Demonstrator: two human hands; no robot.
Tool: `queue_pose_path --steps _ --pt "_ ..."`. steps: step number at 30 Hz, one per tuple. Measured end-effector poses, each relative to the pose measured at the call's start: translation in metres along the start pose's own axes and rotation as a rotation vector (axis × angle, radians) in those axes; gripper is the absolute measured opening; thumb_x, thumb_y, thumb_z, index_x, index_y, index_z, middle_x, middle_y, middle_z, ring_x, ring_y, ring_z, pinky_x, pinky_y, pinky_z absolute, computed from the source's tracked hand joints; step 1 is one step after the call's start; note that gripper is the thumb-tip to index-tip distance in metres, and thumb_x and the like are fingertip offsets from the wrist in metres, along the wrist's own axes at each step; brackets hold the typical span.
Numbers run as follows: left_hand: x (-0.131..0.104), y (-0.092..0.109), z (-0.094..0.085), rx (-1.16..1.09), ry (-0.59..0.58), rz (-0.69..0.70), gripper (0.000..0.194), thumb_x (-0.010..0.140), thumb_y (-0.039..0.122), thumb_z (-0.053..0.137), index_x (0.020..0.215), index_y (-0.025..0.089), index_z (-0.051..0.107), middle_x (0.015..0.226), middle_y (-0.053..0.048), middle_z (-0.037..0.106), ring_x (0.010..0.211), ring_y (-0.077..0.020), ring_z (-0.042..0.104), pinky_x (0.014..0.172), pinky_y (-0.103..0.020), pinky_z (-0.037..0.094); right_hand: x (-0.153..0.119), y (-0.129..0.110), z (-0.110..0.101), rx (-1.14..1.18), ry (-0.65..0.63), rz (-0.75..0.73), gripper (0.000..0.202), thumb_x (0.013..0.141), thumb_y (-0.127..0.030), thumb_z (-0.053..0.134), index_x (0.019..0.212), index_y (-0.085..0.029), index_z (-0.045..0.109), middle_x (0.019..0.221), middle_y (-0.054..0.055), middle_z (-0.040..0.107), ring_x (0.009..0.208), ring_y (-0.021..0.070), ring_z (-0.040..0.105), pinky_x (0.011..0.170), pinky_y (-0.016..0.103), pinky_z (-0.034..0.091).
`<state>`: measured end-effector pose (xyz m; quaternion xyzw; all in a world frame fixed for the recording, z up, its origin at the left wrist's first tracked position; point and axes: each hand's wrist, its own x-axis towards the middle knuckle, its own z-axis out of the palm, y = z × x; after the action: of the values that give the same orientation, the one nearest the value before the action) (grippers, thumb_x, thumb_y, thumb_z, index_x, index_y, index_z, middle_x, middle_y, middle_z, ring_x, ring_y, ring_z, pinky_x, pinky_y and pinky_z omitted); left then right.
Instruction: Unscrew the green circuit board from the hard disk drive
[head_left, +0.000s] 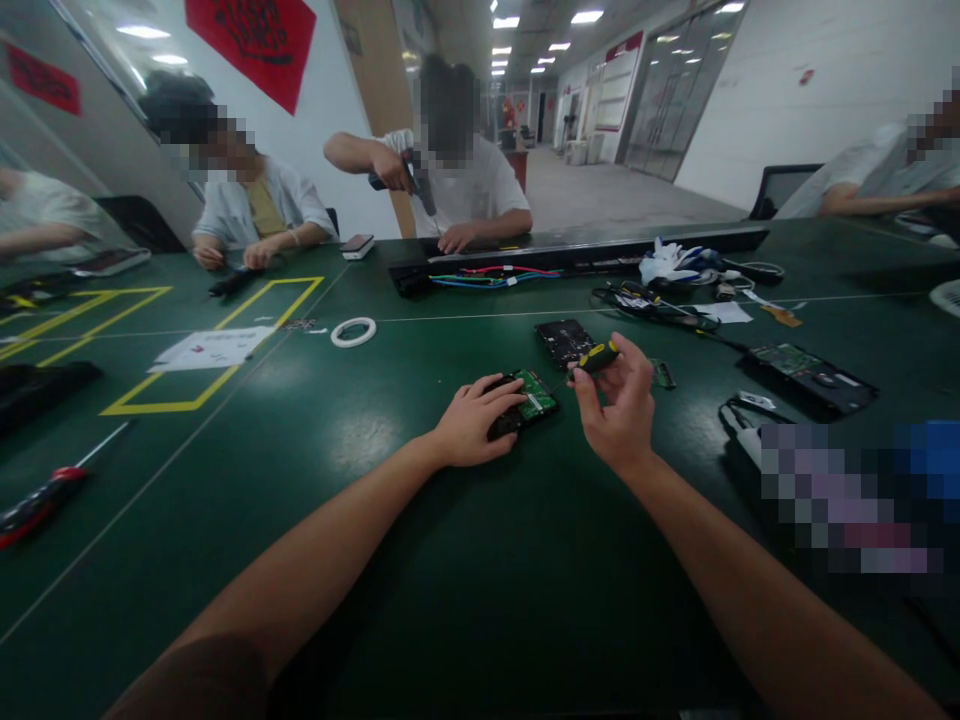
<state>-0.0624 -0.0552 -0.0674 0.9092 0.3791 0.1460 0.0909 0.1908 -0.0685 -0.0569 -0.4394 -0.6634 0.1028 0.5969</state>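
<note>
A hard drive with a green circuit board point(538, 397) lies on the green table in front of me. My left hand point(476, 425) grips its left part, fingers across the top and thumb along the near side. In my right hand point(619, 410) is a small screwdriver point(598, 357) with a yellow and black handle, pinched between thumb and fingers. Its thin shaft points left toward the board; whether the tip touches a screw I cannot tell. Just behind lies a second, black drive point(564, 343). A small loose circuit board point(663, 374) sits to the right of my right hand.
Another drive point(810, 378) with cables lies at right, near white gloves point(679, 262). A red-black screwdriver point(52, 495), a white ring point(353, 332) and paper point(214, 347) are at left. Across the table, a person point(465, 190) holds a power drill point(421, 185) over a long black panel point(600, 255).
</note>
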Motion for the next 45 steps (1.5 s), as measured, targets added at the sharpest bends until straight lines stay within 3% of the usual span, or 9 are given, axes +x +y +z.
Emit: queue_pose_path --steps 4,13,20,26,45 --pt "0.0 -0.001 0.001 0.004 0.001 0.002 0.074 0.086 0.041 0.067 0.156 0.031 0.044 0.169 -0.004 0.038 0.157 -0.0391 0.024 0.117 -0.063 0.035 -0.003 -0.002 -0.002 0.036 -0.066 0.006 0.062 0.101 -0.035 0.056 0.155 -0.033 0.027 0.144 0.014 0.058 0.106 0.0257 0.076 0.084 0.046 0.071" --pt "-0.001 -0.001 0.002 -0.006 0.003 -0.005 0.073 0.087 0.041 0.067 0.156 0.033 0.045 0.17 -0.004 0.037 0.157 -0.0394 0.024 0.118 -0.065 0.033 -0.008 -0.002 0.001 0.046 -0.051 0.005 0.063 0.099 -0.034 0.06 0.154 -0.037 0.03 0.152 0.012 0.053 0.112 0.0262 0.074 0.085 0.045 0.071" --pt "0.007 -0.002 -0.01 -0.014 -0.068 0.059 0.069 0.086 0.044 0.068 0.15 0.03 0.048 0.174 -0.005 0.027 0.153 -0.0431 0.028 0.114 -0.068 0.039 -0.004 0.0 0.0 0.025 -0.054 0.02 0.062 0.101 -0.038 0.058 0.155 -0.034 0.028 0.148 0.013 0.056 0.107 0.027 0.076 0.085 0.048 0.071" --pt "0.013 -0.002 -0.012 -0.033 -0.083 0.049 0.072 0.083 0.042 0.069 0.15 0.029 0.047 0.167 -0.007 0.041 0.15 -0.0444 0.029 0.114 -0.069 0.039 -0.004 0.002 0.002 0.013 -0.055 0.024 0.063 0.1 -0.041 0.057 0.155 -0.035 0.027 0.149 0.014 0.054 0.106 0.0275 0.076 0.082 0.047 0.072" --pt "0.012 0.0 -0.012 -0.017 -0.075 0.044 0.071 0.082 0.041 0.068 0.149 0.027 0.047 0.167 -0.007 0.04 0.149 -0.0446 0.03 0.114 -0.067 0.041 -0.005 0.002 0.002 0.004 -0.075 0.023 0.062 0.1 -0.038 0.057 0.156 -0.035 0.029 0.152 0.013 0.053 0.111 0.0268 0.074 0.086 0.045 0.071"
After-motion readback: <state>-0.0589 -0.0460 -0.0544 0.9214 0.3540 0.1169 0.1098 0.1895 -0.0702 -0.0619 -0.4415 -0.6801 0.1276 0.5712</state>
